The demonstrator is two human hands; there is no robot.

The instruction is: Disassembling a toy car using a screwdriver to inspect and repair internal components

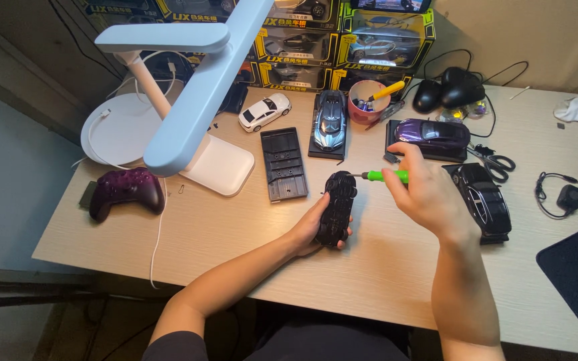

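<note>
My left hand (310, 227) grips a black toy car (338, 207) turned underside up, just above the wooden desk (235, 234). My right hand (423, 190) holds a green-handled screwdriver (386, 176) level, its tip touching the upper end of the car's underside. A bare black display base (283, 164) lies flat on the desk to the left of the car.
A white desk lamp (188, 93) rises at the left, with a dark purple game controller (125, 190) beside it. White (264, 110), blue (330, 120), purple (433, 134) and black (483, 197) model cars, a pink cup (364, 100), scissors (496, 160), two computer mice (449, 90) and boxed cars (342, 40) fill the back.
</note>
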